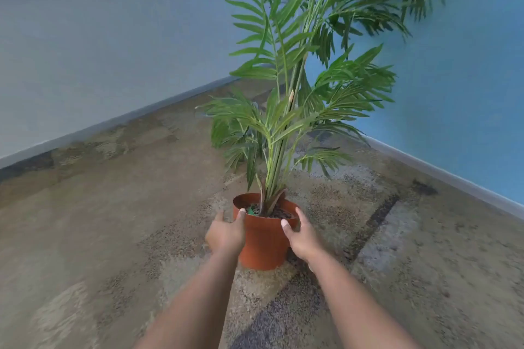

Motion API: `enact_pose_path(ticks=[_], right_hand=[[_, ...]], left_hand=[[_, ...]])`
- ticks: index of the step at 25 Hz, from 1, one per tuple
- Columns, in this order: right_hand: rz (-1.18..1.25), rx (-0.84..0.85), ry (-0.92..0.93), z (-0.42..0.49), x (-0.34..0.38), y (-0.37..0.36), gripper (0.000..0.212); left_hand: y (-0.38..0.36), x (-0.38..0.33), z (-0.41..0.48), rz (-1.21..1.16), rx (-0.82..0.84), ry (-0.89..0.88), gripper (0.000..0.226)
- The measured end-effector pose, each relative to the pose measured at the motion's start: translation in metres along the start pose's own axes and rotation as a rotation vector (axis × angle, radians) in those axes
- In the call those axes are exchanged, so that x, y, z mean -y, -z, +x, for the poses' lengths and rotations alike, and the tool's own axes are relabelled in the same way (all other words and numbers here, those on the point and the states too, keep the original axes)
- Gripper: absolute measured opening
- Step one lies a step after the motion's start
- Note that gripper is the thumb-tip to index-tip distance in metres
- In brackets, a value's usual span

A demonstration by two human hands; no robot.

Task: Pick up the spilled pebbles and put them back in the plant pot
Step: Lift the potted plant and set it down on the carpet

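A terracotta-coloured plant pot (265, 244) stands upright on the carpet in the middle of the view, with a tall green palm (295, 88) rising from it. Dark pebbles (280, 213) show inside its rim. My left hand (226, 232) presses the pot's left side, thumb on the rim. My right hand (302, 235) presses the right side, thumb on the front wall. Both hands grip the pot between them. I see no loose pebbles on the floor; the picture is blurred.
Mottled brown and grey carpet (113, 235) spreads all around the pot. Blue walls (467, 93) with a grey skirting board meet in a corner behind the plant. The fronds reach over the floor on the right.
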State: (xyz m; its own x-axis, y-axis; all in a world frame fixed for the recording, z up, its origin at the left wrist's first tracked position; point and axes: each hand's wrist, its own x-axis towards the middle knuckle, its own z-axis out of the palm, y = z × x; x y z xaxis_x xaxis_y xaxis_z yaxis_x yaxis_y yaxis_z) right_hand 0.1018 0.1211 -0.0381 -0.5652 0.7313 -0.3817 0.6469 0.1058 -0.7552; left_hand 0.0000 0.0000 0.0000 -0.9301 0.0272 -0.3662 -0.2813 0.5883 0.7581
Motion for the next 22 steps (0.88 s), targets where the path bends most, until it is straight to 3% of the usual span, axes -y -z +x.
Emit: enact_pose_path(ticks=[6, 13, 17, 19, 22], right_hand=[[-0.105, -0.085, 0.154, 0.026, -0.010, -0.025, 0.041], [-0.226, -0.211, 0.155, -0.003, 0.015, -0.062, 0.053], [-0.061, -0.242, 0.022, 0.000, 0.014, -0.059, 0.066], [-0.085, -0.198, -0.073, 0.018, 0.008, -0.042, 0.071], [0.030, -0.062, -0.147, 0.035, 0.004, -0.033, 0.047]], left_hand=[[-0.045, 0.005, 0.022, -0.070, 0.002, 0.148, 0.076], [-0.033, 0.023, 0.067, -0.122, 0.004, 0.165, 0.054], [-0.023, 0.049, 0.087, -0.193, 0.075, 0.099, 0.054], [-0.023, 0.059, 0.094, -0.213, 0.146, 0.041, 0.040], [-0.013, 0.069, 0.095, -0.285, 0.208, 0.023, 0.022]])
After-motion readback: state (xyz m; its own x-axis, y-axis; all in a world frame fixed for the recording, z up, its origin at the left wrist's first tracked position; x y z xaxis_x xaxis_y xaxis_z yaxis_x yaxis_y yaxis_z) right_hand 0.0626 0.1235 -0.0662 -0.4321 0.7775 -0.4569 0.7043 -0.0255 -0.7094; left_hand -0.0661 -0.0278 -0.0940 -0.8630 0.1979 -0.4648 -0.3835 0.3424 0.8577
